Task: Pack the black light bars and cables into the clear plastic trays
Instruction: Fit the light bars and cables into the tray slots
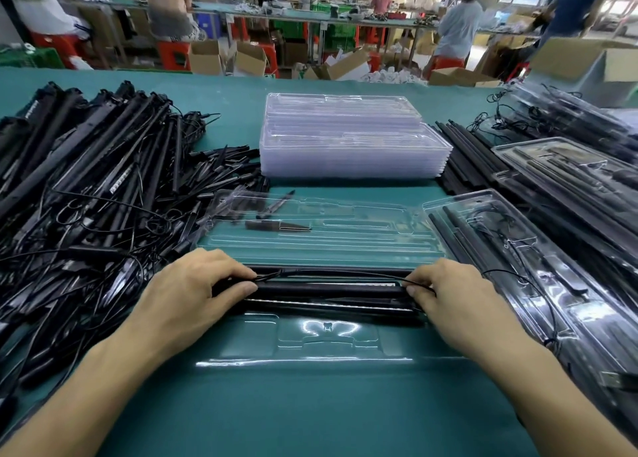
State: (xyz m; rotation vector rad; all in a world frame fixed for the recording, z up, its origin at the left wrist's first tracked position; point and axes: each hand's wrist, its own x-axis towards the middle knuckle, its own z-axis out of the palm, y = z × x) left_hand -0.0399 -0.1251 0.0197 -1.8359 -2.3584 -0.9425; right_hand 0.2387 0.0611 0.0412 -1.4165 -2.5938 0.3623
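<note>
Bar at the far edge of our near tray, one hand at each end.
Our left hand curls round its left end and our right hand pinches the right end with the cable, we judge to keep it level with the slots; its long axis runs left to right across the desk. Beyond lie a second tray and the stack.
</note>
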